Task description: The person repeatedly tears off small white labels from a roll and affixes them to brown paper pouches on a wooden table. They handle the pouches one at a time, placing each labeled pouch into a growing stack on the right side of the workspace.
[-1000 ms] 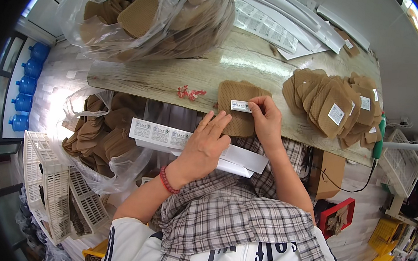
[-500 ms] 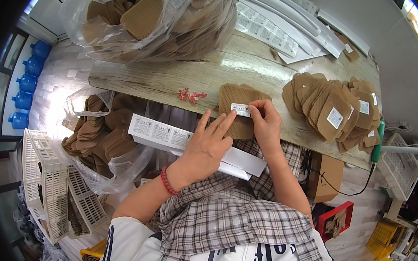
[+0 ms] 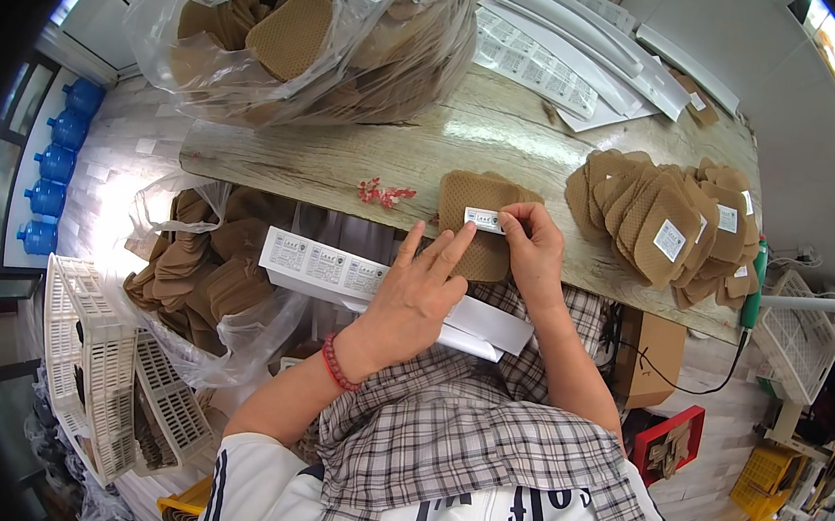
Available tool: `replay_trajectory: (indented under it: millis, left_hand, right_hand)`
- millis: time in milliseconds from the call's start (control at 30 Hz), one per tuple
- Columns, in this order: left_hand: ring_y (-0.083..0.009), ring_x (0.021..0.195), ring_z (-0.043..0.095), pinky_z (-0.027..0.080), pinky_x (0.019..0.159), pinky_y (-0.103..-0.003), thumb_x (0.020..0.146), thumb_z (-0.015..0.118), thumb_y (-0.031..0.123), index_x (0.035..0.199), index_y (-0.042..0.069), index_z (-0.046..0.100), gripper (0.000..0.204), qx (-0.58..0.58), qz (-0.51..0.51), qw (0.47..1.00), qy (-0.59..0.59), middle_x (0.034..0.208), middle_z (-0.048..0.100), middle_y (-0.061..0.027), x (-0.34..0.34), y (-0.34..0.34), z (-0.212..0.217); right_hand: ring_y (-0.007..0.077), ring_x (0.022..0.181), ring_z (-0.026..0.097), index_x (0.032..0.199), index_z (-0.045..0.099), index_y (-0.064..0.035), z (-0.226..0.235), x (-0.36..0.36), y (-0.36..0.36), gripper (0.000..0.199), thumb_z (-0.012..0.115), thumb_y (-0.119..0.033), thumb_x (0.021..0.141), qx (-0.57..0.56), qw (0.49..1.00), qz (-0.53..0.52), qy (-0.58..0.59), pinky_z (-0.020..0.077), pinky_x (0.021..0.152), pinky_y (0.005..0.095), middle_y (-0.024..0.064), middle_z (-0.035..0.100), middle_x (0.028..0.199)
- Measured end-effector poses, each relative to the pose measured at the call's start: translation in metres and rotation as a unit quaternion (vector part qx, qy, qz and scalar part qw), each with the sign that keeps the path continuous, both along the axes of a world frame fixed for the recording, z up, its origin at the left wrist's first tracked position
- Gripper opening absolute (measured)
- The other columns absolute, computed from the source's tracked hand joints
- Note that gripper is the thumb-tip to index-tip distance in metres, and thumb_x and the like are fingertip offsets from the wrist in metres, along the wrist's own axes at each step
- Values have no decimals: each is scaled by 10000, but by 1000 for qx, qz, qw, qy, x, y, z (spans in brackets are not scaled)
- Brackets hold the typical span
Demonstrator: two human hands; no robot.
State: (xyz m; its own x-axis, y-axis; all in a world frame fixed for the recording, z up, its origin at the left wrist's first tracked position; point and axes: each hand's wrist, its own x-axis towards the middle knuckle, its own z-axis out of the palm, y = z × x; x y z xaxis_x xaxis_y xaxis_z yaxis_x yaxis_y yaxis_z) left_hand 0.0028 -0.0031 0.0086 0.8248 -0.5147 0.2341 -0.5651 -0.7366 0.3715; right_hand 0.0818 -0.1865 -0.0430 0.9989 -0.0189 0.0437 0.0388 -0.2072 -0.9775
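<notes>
The long wooden table (image 3: 468,150) carries the work, with a clear plastic bag of brown pads (image 3: 299,33) at its far left and a fanned pile of labelled pads (image 3: 662,224) to the right. White label sheets (image 3: 547,67) lie along the far edge. Near the front edge sits a small stack of brown waffle-textured pads (image 3: 477,221), and a strip of labels (image 3: 332,264) rests on the person's lap below it. Over the last second the left hand (image 3: 414,295) has slid forward, its spread fingers now reaching the white label (image 3: 483,220) on the top pad. The right hand (image 3: 534,252) stays put, fingertips pressed together on the label's right end. The sticker looks placed and is being smoothed down.
</notes>
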Motion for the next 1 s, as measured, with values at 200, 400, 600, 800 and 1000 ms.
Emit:
replay_trajectory:
  millis: [200, 400, 600, 800, 1000]
  left_hand:
    - [-378, 1377, 450, 214, 1196, -597, 859, 623, 46, 838, 20, 588, 49, 5, 3, 1000, 9, 1532, 379, -253, 0, -1, 2]
    - [-375, 1366, 458, 201, 1199, -600, 852, 604, 44, 828, 28, 596, 30, 16, 3, 1000, 1, 1506, 411, -255, 0, -1, -1]
    - [-358, 1330, 488, 195, 1200, -597, 841, 595, 32, 814, 29, 583, 30, -32, 17, 999, -1, 1490, 420, -256, 2, -3, 4]
    - [-359, 1349, 469, 164, 1198, -627, 829, 596, 29, 795, 34, 580, 37, 4, 16, 1000, -6, 1487, 426, -253, 3, -3, -2]
    - [-381, 1382, 435, 140, 1201, -649, 820, 596, 29, 792, 44, 587, 34, 9, 7, 1000, -5, 1454, 478, -247, -2, -3, -6]
  right_hand:
    - [93, 748, 608, 965, 655, 11, 0, 0, 1, 93, 683, -72, 936, -22, 1000, -7, 1, 508, 685, 267, 42, 680, 815]
    - [106, 758, 627, 971, 658, 8, -5, 1, 0, 95, 681, -77, 937, -13, 1000, -3, 3, 516, 692, 277, 53, 692, 825]
    - [113, 757, 633, 971, 660, 7, 2, 0, 0, 96, 682, -80, 937, -32, 999, -4, 9, 519, 697, 277, 57, 695, 826]
    - [114, 757, 645, 968, 662, 6, 0, 1, 1, 97, 686, -81, 933, -28, 1000, -6, 12, 526, 691, 282, 60, 701, 827]
    - [124, 753, 657, 966, 663, 5, -1, 1, 1, 101, 691, -85, 929, -32, 999, -8, 13, 531, 688, 289, 68, 708, 832]
